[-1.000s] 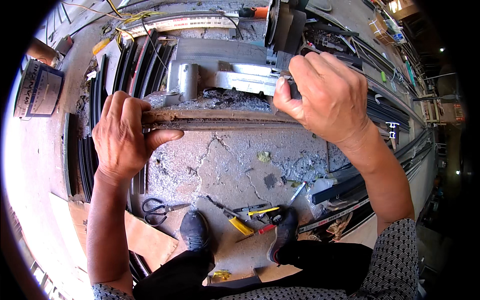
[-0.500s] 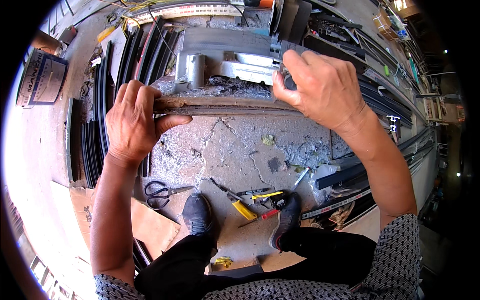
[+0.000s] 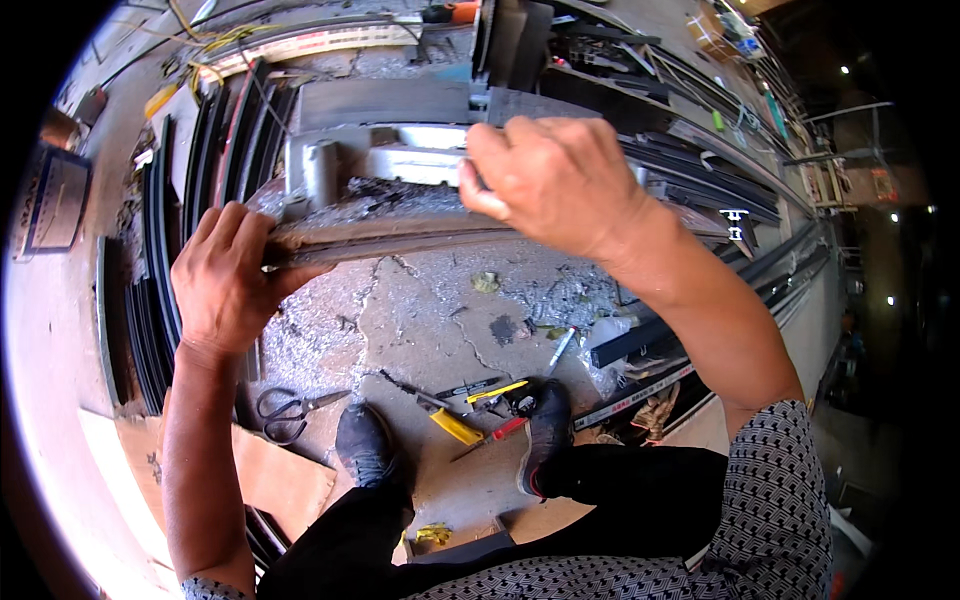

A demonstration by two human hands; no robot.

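Fingers of the left hand point(image 3: 224, 288), at nine o'clock, close over the wooden edge of the counter point(image 3: 400, 238), thumb beneath; those of the right hand point(image 3: 552, 185), toward one o'clock, curl in and hide the near end of the silver metal piece point(image 3: 412, 165) at eleven, so I cannot tell what they hold. Red and dark print marks a white strip point(image 3: 312, 52) at eleven and a narrow strip point(image 3: 640, 394) at four; the bucket point(image 3: 54, 205), past nine, has a blurred label.
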